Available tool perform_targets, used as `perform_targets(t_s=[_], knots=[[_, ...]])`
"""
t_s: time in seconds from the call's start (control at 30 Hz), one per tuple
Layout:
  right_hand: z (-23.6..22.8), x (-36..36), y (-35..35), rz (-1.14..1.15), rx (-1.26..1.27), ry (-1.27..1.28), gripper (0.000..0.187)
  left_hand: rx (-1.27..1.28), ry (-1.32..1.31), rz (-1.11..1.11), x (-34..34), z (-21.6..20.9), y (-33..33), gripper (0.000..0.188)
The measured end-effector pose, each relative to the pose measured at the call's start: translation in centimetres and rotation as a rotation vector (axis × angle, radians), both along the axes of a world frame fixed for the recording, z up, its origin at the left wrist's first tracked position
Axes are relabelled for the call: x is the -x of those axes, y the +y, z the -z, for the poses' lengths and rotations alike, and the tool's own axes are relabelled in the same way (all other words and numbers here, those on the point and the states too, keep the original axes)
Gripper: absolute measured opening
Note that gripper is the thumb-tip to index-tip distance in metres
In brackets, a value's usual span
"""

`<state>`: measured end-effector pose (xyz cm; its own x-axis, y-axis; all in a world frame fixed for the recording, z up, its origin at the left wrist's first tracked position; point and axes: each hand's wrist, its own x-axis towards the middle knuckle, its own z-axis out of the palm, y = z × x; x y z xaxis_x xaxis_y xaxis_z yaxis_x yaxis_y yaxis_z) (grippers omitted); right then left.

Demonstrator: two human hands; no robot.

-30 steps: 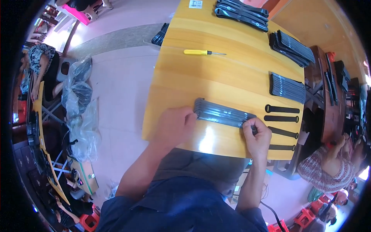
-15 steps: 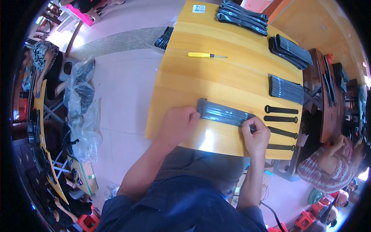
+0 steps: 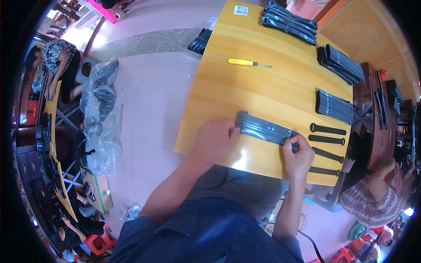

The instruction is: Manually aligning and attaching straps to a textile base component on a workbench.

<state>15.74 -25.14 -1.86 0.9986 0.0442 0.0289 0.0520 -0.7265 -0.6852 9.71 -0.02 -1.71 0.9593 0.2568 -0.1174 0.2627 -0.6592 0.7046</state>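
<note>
A bundle of flat black straps, laid side by side with a shine on top, rests near the front edge of the yellow wooden table. My left hand is closed at the bundle's left end, thumb and finger pinching its front corner. At the other end my right hand is curled with its fingertips pinching the strap ends. Just right of it lie several single black straps with ring ends, among them a top one and a bottom one.
A yellow-handled screwdriver lies beyond the bundle. Stacks of black straps sit along the right side: a near stack, a farther one and a tied bundle. Clear plastic bags are on the floor at left. Other people sit at both sides.
The view has turned slightly, so the table and everything on it appear farther right. Both hands keep their places at the two ends of the strap bundle.
</note>
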Motion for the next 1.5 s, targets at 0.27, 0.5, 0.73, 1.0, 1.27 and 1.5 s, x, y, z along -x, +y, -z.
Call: perform_targets(t_s=[0.27,0.5,0.73,1.0,1.27,1.5], knots=[[0.0,0.1,-0.1,0.0,0.003,-0.018,0.014,0.117,-0.215,-0.027,4.5,0.0,0.4,0.02],[0.6,0.1,-0.2,-0.006,0.021,-0.061,0.015,-0.081,-0.34,0.333,7.5,-0.7,-6.2,0.059],[1.6,-0.8,-1.5,-0.038,-0.073,-0.047,0.02,-0.168,-0.343,0.68,3.7,0.9,-10.2,0.09],[1.2,-0.3,-1.3,-0.031,-0.024,-0.06,0.021,-0.356,-0.273,0.525,3.4,2.5,-3.9,0.095],[0.6,0.1,-0.7,-0.031,0.053,-0.055,0.02,-0.409,-0.237,0.388,4.7,2.1,-0.4,0.096],[-0.4,0.7,-0.9,-0.034,0.135,-0.068,0.024,-0.405,-0.217,0.398,4.5,2.3,-0.5,0.094]])
